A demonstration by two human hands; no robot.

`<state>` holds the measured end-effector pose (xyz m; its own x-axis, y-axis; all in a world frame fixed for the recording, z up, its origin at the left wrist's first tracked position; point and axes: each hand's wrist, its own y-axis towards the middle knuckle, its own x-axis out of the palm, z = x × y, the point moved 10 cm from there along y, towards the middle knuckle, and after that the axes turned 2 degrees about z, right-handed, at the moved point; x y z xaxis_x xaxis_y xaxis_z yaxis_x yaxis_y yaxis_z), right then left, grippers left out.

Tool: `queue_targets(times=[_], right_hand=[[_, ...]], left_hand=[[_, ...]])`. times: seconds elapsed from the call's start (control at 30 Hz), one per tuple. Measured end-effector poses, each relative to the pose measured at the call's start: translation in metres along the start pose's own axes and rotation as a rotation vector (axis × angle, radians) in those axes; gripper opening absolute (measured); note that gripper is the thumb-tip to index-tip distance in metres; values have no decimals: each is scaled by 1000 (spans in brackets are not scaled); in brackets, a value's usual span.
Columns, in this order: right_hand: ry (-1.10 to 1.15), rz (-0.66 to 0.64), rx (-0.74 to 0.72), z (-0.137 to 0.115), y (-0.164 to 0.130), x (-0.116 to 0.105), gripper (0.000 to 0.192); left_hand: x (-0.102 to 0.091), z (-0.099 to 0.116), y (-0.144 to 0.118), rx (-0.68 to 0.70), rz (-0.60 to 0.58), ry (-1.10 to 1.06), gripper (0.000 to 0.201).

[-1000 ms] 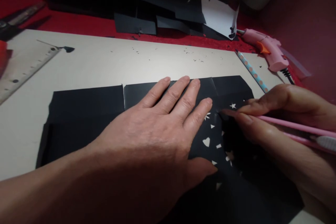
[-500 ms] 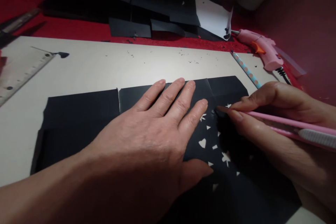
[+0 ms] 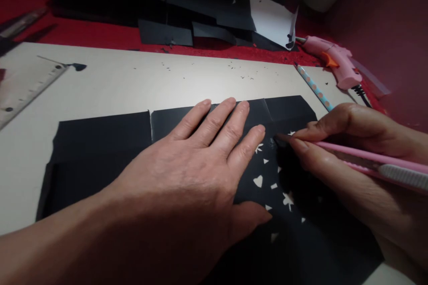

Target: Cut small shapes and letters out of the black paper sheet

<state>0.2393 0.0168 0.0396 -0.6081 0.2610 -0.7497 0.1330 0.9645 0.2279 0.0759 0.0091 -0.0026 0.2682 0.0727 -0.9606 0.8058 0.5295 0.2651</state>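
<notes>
A sheet of black card with folded edges lies on a white board. Small shapes are cut through it, among them a heart, a club and several triangles, and pale board shows in them. Flat on the card rests my left hand, fingers stretched out and slightly apart. My right hand pinches a pink craft knife near its blade end. The tip touches the card just right of my left little finger, beside a small pale scratched mark. Shadow under my right hand darkens the cut shapes there.
Beyond the card, the white board carries tiny black scraps. A clear ruler lies at left, a dotted blue pencil at right. Behind are a pink glue gun, white paper and more black card on a red surface.
Both hands stay almost in place, and the knife tip shifts very slightly at the same spot. The pale mark beside the tip shows a little more clearly.
</notes>
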Motion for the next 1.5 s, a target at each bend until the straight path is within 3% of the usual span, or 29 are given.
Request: queue_targets(times=[0.43,0.8,1.07,1.5], right_hand=[[-44,-32,-62,-3,0,3,15],[5,-39,7,2,1,0,12],[201,8,241,23,0,1,11],[140,-39,179,15,-4,1,9]], left_hand=[[-1,0,1,-1,15,-14,79],[-2,0,0,-15,-5,-24,79],[0,-2,1,-3,-29,-31,79],[-1,1,5,-8,1,28,77]])
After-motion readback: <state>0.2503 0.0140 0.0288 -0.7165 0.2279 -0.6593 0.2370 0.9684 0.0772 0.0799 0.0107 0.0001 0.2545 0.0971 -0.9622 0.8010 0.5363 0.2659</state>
